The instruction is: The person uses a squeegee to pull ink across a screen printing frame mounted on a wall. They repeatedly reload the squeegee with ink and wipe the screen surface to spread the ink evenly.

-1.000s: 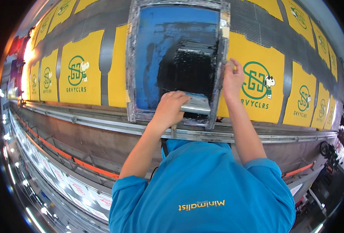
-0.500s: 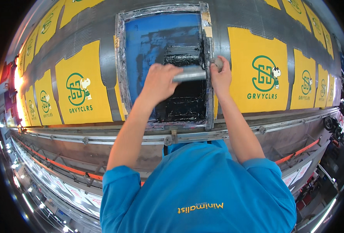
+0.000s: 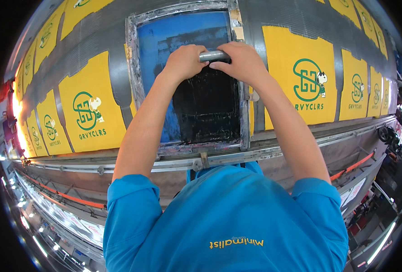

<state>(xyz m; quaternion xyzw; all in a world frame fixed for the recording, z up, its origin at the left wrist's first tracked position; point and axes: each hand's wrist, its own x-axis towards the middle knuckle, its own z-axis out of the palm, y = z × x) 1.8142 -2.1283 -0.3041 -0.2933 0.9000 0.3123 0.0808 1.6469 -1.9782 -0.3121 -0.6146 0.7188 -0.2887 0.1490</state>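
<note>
Both hands are closed on a squeegee (image 3: 213, 56) with a metallic, rounded top, held crosswise over a printing screen. My left hand (image 3: 186, 62) wraps its left end and my right hand (image 3: 241, 62) its right end, thumb on the near side. The blade is hidden beneath them. Under the hands lies the blue mesh (image 3: 178, 30), with a broad black ink area (image 3: 205, 106) from the squeegee toward me. Around it runs an ink-stained screen frame (image 3: 135, 75), with tape pieces on its right side.
Yellow fabric panels (image 3: 273, 111) with green emblems and a white cartoon dog lie on the dark print table (image 3: 255, 34), left and right of the screen. A metal rail (image 3: 169, 164) runs along the near edge. Orange bars (image 3: 350, 166) sit below it.
My right hand has left the knob at the frame's right side and taken hold of the squeegee. My left hand has moved the squeegee away from me, toward the far part of the mesh.
</note>
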